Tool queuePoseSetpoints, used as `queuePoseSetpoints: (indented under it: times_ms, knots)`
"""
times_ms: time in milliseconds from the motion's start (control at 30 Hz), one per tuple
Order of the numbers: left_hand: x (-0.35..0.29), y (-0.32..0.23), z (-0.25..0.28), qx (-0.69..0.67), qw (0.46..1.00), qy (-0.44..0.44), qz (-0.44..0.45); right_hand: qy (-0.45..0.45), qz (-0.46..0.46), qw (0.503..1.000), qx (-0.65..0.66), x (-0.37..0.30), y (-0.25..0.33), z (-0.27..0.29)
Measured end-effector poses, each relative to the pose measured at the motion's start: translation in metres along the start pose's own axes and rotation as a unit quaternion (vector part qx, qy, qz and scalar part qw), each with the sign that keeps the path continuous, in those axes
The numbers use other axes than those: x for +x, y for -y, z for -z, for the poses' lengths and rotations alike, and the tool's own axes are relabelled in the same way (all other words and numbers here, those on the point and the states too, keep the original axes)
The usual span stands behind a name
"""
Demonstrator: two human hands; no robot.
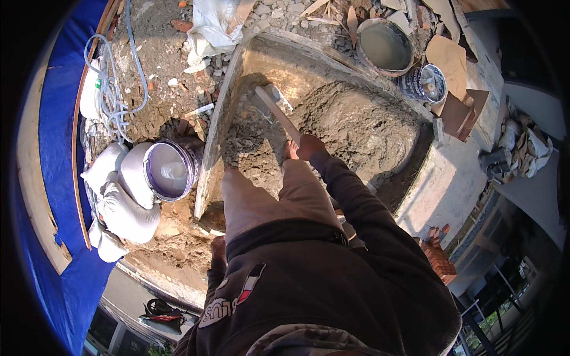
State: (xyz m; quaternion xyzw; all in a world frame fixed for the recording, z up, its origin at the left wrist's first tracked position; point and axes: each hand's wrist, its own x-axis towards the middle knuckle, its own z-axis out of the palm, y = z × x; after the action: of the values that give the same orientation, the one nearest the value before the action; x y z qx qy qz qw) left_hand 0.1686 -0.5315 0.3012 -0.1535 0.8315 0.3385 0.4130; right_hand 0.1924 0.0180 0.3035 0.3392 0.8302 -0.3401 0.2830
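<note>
The right hand (pixel 310 146) is holding the wooden handle (pixel 279 114) of a tool, and its fingers are closing around the handle's nearer part. The handle is slanting away to the upper left, and its farther end is passing over a pale, flat piece (pixel 279 98), which is lying partly in the mortar. I cannot tell whether this piece is belonging to the tool. The tool is being inside a low trough with wooden boards (pixel 221 113), to the left of a wide heap of wet grey mortar (pixel 356 121).

The left hand (pixel 218 250) is hanging low beside the person's left side, just under the dark sleeve. It is showing only in part, so I cannot tell if it is holding something. The person is standing in the trough, and one bare foot (pixel 291 150) is showing just beside the right hand.

Outside the left board, a purple and white bucket (pixel 155 185) is standing near several full white sacks (pixel 127 210). Above them, a pale hose (pixel 127 110) is lying in loops. Beyond the trough's far board, a round tub (pixel 369 67) is containing grey liquid, and a smaller bucket (pixel 411 85) is standing close to it, near some brown cardboard (pixel 446 59).
</note>
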Motion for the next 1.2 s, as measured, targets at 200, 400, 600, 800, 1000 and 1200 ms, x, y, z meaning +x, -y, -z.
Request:
queuePoseSetpoints:
  times_ms: [200, 400, 600, 800, 1000, 1200]
  knots:
    - [0.01, 0.037, -0.013, 0.043, 0.997, -0.017, -0.061, 0.012, -0.033, 0.999, 0.03, 0.008, 0.002, 0.0]
    - [0.0, -0.014, -0.047, -0.033, 0.999, -0.004, -0.043, 0.071, -0.034, 0.996, 0.041, 0.004, 0.003, 0.02]
    - [-0.024, -0.121, -0.051, -0.158, 0.987, 0.022, 0.011, 0.047, -0.06, 0.992, 0.102, 0.017, 0.003, 0.005]
    - [-0.01, -0.146, -0.059, -0.24, 0.966, 0.063, 0.073, 0.103, -0.087, 0.967, 0.216, 0.045, -0.034, -0.025]
    - [0.001, -0.144, -0.046, -0.28, 0.956, 0.042, 0.075, 0.153, -0.126, 0.948, 0.248, 0.065, -0.014, -0.009]
    - [0.023, -0.178, -0.046, -0.315, 0.947, 0.041, 0.049, 0.181, -0.104, 0.968, 0.142, 0.098, -0.002, 0.018]
